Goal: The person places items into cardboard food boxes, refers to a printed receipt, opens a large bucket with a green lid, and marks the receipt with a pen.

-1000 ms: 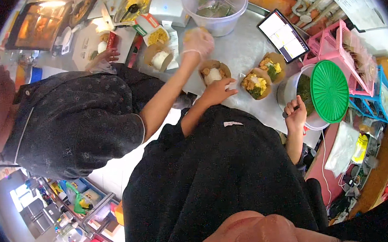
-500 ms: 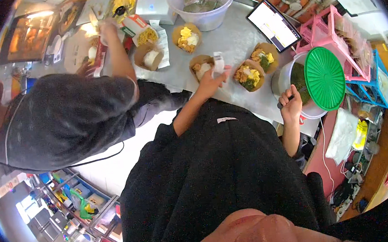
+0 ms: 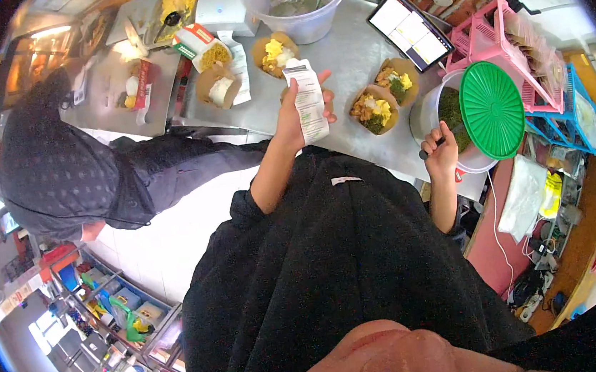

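My left hand (image 3: 287, 121) holds a long white paper receipt (image 3: 311, 106) above the steel counter, its fingers showing around the paper's edges. My right hand (image 3: 444, 157) is closed around a dark handle (image 3: 425, 153) at the near side of a clear tub (image 3: 421, 118). Dark green chopped food (image 3: 450, 108) lies in that tub; the handle's far end is hidden. Just left of the tub stand two brown paper boxes, a nearer box (image 3: 373, 110) and a farther box (image 3: 397, 82), both with fried pieces, yellow egg and greens.
A green lid (image 3: 493, 111) leans over the tub's right side. Beyond stand a tablet (image 3: 410, 29), pink baskets (image 3: 497, 59) and a large clear bowl (image 3: 297, 25). Farther left are an egg box (image 3: 275, 53), a rice box (image 3: 218, 87) and a co-worker (image 3: 73, 164).
My left hand has lifted the receipt from over a rice box and turned it toward me. The co-worker has drawn back from the counter to the left. My right hand keeps its grip.
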`<move>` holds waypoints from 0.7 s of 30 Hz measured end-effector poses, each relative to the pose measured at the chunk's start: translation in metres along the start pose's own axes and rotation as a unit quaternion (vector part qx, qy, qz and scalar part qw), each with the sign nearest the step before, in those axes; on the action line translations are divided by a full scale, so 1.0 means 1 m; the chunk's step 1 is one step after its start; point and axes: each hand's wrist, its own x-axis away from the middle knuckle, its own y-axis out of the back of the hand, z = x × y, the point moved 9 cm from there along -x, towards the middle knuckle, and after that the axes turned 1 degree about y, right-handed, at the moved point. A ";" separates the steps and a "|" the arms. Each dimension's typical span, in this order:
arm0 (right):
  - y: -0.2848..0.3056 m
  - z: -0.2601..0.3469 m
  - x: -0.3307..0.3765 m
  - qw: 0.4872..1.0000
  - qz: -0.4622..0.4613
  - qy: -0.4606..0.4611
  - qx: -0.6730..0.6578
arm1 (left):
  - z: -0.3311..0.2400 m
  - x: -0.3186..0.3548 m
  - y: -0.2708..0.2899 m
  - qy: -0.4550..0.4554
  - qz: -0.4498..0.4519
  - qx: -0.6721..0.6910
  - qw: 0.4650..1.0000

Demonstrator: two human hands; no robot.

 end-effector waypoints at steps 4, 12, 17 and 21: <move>-0.003 0.001 0.002 1.000 -0.002 0.002 0.005 | -0.008 0.006 -0.046 0.007 0.080 0.034 0.996; -0.002 0.001 0.001 1.000 0.004 0.007 -0.004 | -0.014 0.008 -0.099 0.019 0.152 0.032 0.988; -0.001 0.000 -0.001 1.000 -0.007 0.002 -0.013 | -0.012 0.008 -0.108 0.022 0.154 0.038 0.987; 0.006 0.001 -0.004 1.000 -0.020 0.009 0.001 | -0.009 0.008 -0.109 0.024 0.153 0.046 0.987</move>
